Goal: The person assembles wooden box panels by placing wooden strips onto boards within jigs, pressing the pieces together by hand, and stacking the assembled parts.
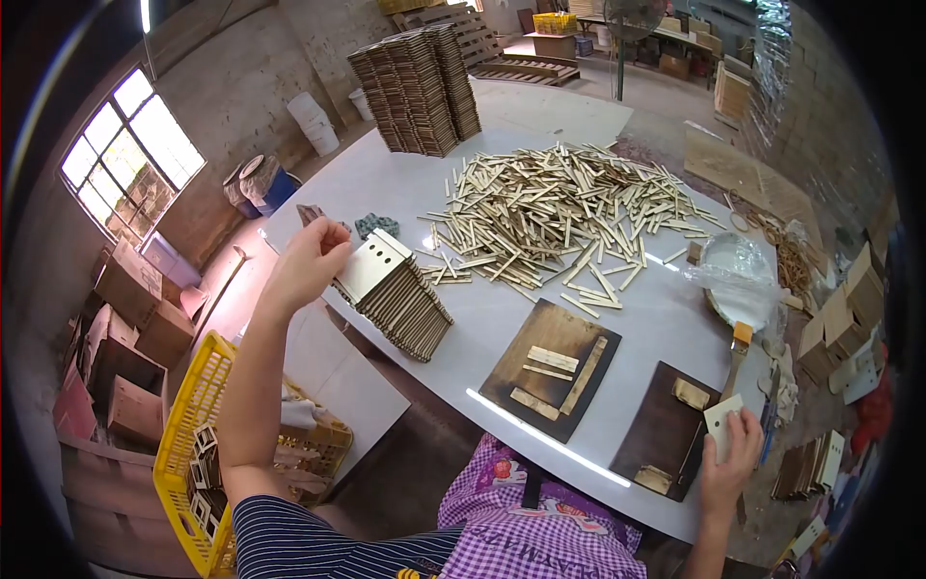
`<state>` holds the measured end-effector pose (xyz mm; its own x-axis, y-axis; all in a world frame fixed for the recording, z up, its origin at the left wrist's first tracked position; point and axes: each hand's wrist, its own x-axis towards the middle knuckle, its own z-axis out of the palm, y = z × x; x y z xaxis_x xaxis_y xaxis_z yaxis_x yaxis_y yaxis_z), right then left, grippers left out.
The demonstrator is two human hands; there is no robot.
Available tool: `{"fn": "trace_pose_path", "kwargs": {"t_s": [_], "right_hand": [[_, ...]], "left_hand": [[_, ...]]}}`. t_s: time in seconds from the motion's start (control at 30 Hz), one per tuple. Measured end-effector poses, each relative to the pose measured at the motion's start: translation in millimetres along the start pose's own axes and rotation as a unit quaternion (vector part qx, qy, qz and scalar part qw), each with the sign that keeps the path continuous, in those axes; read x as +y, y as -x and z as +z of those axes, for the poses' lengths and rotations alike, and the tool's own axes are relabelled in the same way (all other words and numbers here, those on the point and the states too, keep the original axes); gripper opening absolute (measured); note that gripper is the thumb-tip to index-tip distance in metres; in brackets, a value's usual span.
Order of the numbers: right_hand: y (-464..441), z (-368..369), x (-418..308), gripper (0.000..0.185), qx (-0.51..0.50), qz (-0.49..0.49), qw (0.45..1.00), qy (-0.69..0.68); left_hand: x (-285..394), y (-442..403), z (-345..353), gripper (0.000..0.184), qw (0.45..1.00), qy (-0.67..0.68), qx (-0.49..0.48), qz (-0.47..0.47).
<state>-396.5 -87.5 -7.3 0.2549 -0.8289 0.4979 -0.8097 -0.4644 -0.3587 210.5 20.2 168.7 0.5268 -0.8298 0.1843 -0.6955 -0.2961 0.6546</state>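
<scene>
Gripping: right hand (733, 455), lower right of frame, fingers closed on one pale drilled panel (719, 417) by the edge of a dark board (661, 425). Left hand (313, 261), left of centre: half-curled at the top of a panel stack (400, 307); grip cannot be told. Stick pile (569, 198): upper centre.
</scene>
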Motion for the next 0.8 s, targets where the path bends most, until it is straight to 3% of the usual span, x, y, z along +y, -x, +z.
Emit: {"fn": "trace_pose_path", "kwargs": {"t_s": [0.07, 0.17, 0.2, 0.3, 0.8], "right_hand": [[2.6, 4.0, -2.9, 0.047, -0.005, 0.0, 1.0, -0.008], [4.5, 6.1, -7.1, 0.047, -0.011, -0.006, 1.0, -0.007], [4.8, 6.3, -8.3, 0.047, -0.012, -0.011, 1.0, -0.002], [6.6, 7.2, -12.7, 0.047, -0.014, -0.01, 1.0, -0.006], [18.6, 12.9, -36.7, 0.048, -0.032, -0.014, 0.998, -0.048]], "left_hand": [[20.5, 11.3, 9.4, 0.039, 0.997, -0.07, 0.02, -0.001], [59.3, 28.9, 22.3, 0.072, 0.979, -0.202, 0.016, 0.018], [65.4, 30.6, 22.8, 0.072, 0.979, -0.201, 0.016, 0.017], [78.2, 30.2, 22.7, 0.093, 0.965, -0.252, -0.057, -0.038], [60.6, 24.7, 23.7, 0.086, 0.971, -0.237, -0.023, -0.003]]}}
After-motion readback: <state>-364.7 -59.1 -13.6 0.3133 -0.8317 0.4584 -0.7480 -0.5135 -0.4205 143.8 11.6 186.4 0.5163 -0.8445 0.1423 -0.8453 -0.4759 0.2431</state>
